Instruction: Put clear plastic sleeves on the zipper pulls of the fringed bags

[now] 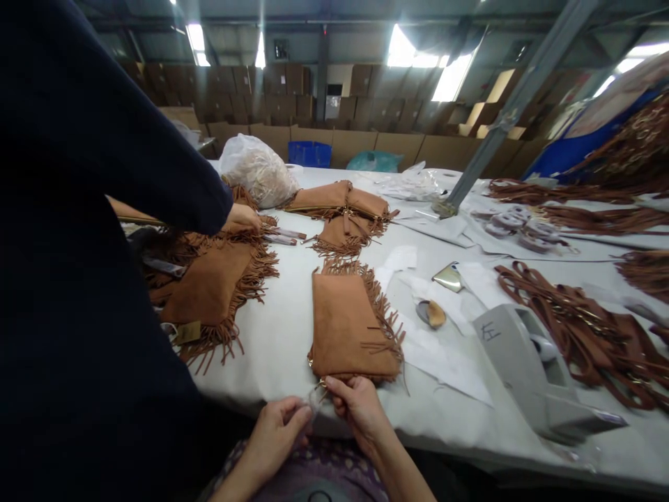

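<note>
I've got this brown fringed bag [348, 321] lying on the white table [272, 355] right in front of me, fringe along its far and right sides. My right hand [360, 410] has thumb and finger pinched on a little metal clasp [321, 385] by the near edge. My left hand [279, 427] is just beside it, fingertips together on what looks like clear plastic [315, 397], kinda blurry tbh. Over on my left a co-worker's hand [243, 217] is at some more fringed bags [209, 282], and there's a grey tape dispenser [502, 348] plus a heap of brown straps [580, 321] to my right.
</note>
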Available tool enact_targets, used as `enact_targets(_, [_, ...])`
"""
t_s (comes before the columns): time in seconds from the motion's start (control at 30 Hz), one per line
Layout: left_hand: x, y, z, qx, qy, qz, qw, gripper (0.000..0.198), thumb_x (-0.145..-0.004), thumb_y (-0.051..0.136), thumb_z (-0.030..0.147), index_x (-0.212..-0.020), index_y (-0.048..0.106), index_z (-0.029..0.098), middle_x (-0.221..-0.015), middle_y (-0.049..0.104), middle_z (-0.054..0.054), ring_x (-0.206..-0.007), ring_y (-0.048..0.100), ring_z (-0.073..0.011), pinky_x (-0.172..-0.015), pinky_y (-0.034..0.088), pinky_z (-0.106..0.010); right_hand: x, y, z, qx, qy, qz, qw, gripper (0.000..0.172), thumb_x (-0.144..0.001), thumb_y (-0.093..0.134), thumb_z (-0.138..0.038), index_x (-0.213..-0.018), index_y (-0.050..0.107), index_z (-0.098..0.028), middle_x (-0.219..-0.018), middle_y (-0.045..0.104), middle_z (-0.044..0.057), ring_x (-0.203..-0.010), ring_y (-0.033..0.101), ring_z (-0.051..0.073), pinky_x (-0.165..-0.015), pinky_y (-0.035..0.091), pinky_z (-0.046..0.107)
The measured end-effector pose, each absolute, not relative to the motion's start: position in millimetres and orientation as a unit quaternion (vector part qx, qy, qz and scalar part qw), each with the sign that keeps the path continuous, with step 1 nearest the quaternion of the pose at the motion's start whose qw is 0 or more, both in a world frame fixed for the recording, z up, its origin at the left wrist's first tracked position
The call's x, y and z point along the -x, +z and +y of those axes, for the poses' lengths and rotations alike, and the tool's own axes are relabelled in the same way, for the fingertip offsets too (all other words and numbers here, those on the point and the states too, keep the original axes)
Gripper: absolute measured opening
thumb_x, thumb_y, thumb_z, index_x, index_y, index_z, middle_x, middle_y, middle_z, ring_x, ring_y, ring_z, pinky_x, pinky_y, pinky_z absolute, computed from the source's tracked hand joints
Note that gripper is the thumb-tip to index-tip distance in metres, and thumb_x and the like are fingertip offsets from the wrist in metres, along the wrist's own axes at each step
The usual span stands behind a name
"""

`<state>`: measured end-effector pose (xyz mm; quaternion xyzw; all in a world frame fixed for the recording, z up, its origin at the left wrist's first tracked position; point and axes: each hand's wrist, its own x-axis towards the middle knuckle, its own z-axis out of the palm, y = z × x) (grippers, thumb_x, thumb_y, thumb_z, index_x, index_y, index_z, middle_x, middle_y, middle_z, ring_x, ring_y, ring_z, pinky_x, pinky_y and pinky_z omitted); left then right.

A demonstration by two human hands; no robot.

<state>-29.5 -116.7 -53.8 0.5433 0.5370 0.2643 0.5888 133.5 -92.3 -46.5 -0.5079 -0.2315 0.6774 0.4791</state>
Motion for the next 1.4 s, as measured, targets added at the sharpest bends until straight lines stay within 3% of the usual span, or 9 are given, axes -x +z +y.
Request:
enact_targets(0.2, [22, -44, -105, -0.562, 0.273, 0.539, 0.565, 0.040, -0.083, 0.048, 0.047, -0.083, 0.069, 0.012, -0.067, 0.065, -0.003, -0.062, 0.057, -0.0168, -0.056, 0.039, -0.023, -132, -46, -94, 0.528, 0.657, -0.258, 0.472, 0.030, -0.059, 0.077, -0.034, -0.055, 0.056, -0.013, -0.038, 0.038, -0.009, -0.035, 0.025, 0.002, -0.037, 0.014, 0.020])
enact_targets(0.37, [10, -32, -96, -0.619, 0.274, 0.564, 0.473, 0.031, -0.085, 0.048, 0.036, -0.074, 0.068, 0.016, -0.068, 0.067, -0.002, -0.066, 0.059, -0.0170, -0.060, 0.039, -0.022, -132, -49, -96, 0.538, 0.635, -0.278, 0.479, 0.023, -0.056, 0.074, -0.029, -0.053, 0.058, -0.012, -0.041, 0.043, -0.007, -0.035, 0.027, 0.002, -0.037, 0.015, 0.021])
enact_targets(0.63, [3, -39, -102, -0.774, 0.251, 0.566, 0.131, 0.030, -0.091, 0.039, 0.020, -0.075, 0.064, 0.020, -0.069, 0.064, -0.005, -0.075, 0.057, -0.0212, -0.069, 0.038, -0.029, -134, -52, -96, 0.551, 0.635, -0.274, 0.468, 0.020, -0.054, 0.070, -0.027, -0.047, 0.056, -0.014, -0.037, 0.043, -0.006, -0.035, 0.028, 0.004, -0.037, 0.016, 0.022])
enact_targets(0.73, [2, -42, -103, -0.790, 0.245, 0.554, 0.098, 0.029, -0.092, 0.037, 0.018, -0.075, 0.060, 0.020, -0.070, 0.063, -0.004, -0.073, 0.055, -0.0208, -0.067, 0.037, -0.029, -135, -54, -95, 0.548, 0.639, -0.278, 0.463, 0.019, -0.054, 0.068, -0.026, -0.046, 0.056, -0.015, -0.035, 0.042, -0.006, -0.033, 0.029, 0.004, -0.037, 0.016, 0.022])
enact_targets(0.87, [0, -42, -99, -0.778, 0.265, 0.550, 0.148, 0.026, -0.091, 0.037, 0.018, -0.074, 0.058, 0.020, -0.071, 0.062, -0.003, -0.070, 0.056, -0.0181, -0.065, 0.036, -0.027, -137, -57, -94, 0.546, 0.641, -0.284, 0.458, 0.023, -0.055, 0.067, -0.025, -0.042, 0.050, -0.016, -0.033, 0.041, -0.006, -0.032, 0.028, 0.004, -0.037, 0.017, 0.022])
enact_targets(0.97, [-1, -38, -93, -0.725, 0.285, 0.570, 0.261, 0.024, -0.090, 0.039, 0.022, -0.072, 0.056, 0.020, -0.067, 0.060, 0.000, -0.065, 0.057, -0.0152, -0.061, 0.036, -0.024, -137, -57, -95, 0.544, 0.642, -0.292, 0.454, 0.027, -0.057, 0.068, -0.028, -0.042, 0.049, -0.016, -0.032, 0.041, -0.006, -0.032, 0.029, 0.004, -0.037, 0.018, 0.022])
enact_targets(1.13, [-4, -34, -81, -0.629, 0.296, 0.592, 0.408, 0.024, -0.084, 0.048, 0.032, -0.067, 0.057, 0.018, -0.060, 0.059, 0.002, -0.060, 0.056, -0.0140, -0.056, 0.037, -0.022, -136, -56, -100, 0.547, 0.641, -0.309, 0.441, 0.032, -0.063, 0.071, -0.043, -0.062, 0.059, -0.013, -0.035, 0.047, -0.006, -0.031, 0.033, 0.006, -0.035, 0.020, 0.021])
enact_targets(1.4, [8, -42, -88, -0.558, 0.333, 0.567, 0.506, 0.034, -0.085, 0.044, 0.049, -0.074, 0.053, 0.018, -0.060, 0.057, 0.003, -0.055, 0.053, -0.0130, -0.051, 0.038, -0.021, -129, -53, -99, 0.540, 0.642, -0.236, 0.491, 0.034, -0.053, 0.077, -0.038, -0.061, 0.055, -0.014, -0.035, 0.042, -0.009, -0.030, 0.028, 0.003, -0.034, 0.013, 0.020])
